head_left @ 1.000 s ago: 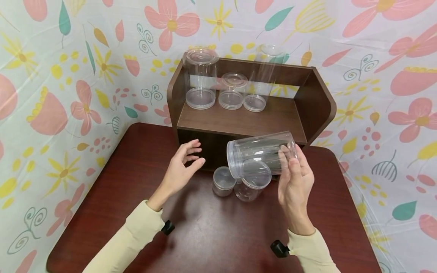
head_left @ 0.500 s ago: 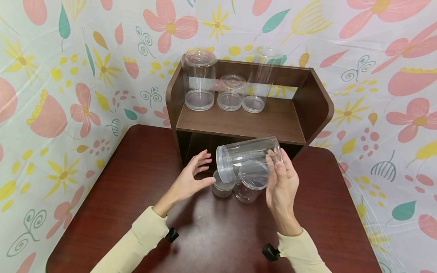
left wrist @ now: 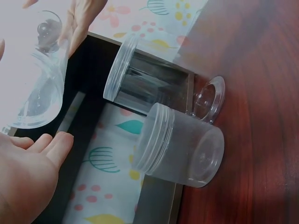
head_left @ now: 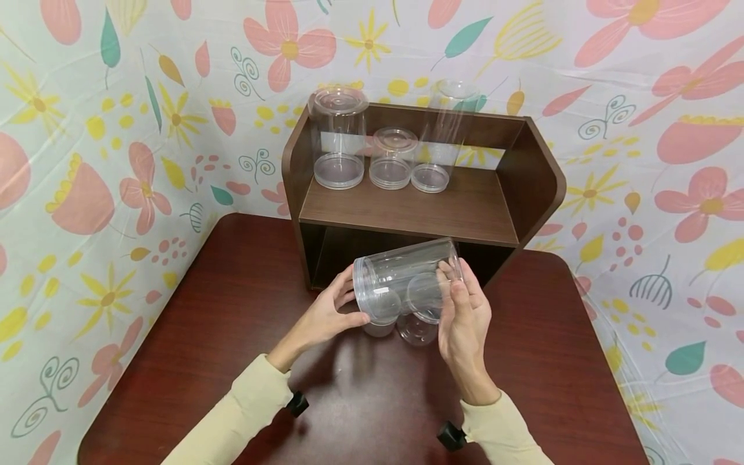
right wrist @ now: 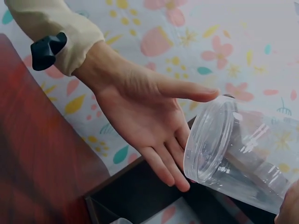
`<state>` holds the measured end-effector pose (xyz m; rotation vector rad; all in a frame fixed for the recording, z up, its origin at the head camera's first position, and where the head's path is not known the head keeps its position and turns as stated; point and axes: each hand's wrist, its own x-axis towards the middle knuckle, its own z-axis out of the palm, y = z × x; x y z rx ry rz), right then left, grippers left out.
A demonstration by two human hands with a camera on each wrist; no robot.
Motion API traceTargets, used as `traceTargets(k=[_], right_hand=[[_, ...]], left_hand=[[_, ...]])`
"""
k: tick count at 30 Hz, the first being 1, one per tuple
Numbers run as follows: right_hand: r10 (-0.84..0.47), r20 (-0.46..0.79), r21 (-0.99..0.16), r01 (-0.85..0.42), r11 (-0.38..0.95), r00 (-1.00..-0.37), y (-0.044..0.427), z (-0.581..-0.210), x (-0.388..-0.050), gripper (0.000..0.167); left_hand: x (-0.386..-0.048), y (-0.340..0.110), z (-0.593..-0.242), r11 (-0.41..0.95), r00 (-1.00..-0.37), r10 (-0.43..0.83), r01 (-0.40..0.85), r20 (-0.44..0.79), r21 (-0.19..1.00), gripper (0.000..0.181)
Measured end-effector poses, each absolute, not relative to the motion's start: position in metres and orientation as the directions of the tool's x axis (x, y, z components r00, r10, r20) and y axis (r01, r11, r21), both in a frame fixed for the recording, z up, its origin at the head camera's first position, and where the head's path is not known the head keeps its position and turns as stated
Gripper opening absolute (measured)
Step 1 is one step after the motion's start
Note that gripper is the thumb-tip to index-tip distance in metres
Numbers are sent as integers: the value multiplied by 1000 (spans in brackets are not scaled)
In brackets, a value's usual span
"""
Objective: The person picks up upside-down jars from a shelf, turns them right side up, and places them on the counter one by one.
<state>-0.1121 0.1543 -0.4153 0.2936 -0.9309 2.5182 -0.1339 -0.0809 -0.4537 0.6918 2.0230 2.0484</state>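
The right hand (head_left: 465,316) is closed around the plain end of a clear jar (head_left: 392,265), held tilted above the desk (head_left: 360,407). In the head view, the left hand (head_left: 325,316) lies at the jar's eight o'clock, fingers and thumb spread about its ribbed end; whether they touch it I cannot tell here. Two smaller jars (head_left: 417,332) stand behind it toward six o'clock, and the shelf unit (head_left: 407,210) at twelve bears three more upended-looking containers (head_left: 341,139).

In the left wrist view, the held jar sits near ten o'clock, washed out by glare; the left hand's fingers are extended below it.

In the right wrist view, the left thumb reaches the rim from about ten o'clock, fingers straight. The jar looks like thin, light, stiff plastic, probably slippery and easily scuffed; the ribbed end should give the surest hold. No brand, label or writing is readable anywhere.
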Motion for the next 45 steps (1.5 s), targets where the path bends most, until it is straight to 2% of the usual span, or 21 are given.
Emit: traceTargets(k=[8, 14, 22, 29, 34, 38, 45], right_hand=[[305, 327, -580, -445, -682, -894, 151, -421, -111, 64], [283, 332, -585, -432, -687, -900, 150, -423, -110, 61], [242, 303, -705, -387, -593, -922, 153, -420, -108, 62], [242, 235, -793, -329, -512, -942, 162, -412, -109, 58], [308, 264, -793, -388, -470, -914, 174, -404, -115, 46], [400, 277, -808, -437, -395, -874, 186, -399, -120, 38], [593, 286, -866, -469, -176, -752, 210, -392, -130, 35]], left_hand=[[-132, -80, -456, -115, -850, 480, 182, 215, 977, 108], [-132, -78, -458, -183, -832, 488, 197, 263, 963, 94], [-132, -77, -459, -283, -833, 451, 206, 320, 937, 85], [-134, -79, -460, -351, -835, 390, 255, 388, 901, 91], [-134, -84, -455, -348, -856, 350, 257, 380, 902, 86], [-134, -91, -450, -328, -866, 335, 263, 372, 907, 89], [-133, -108, -440, -250, -869, 311, 316, 385, 915, 95]])
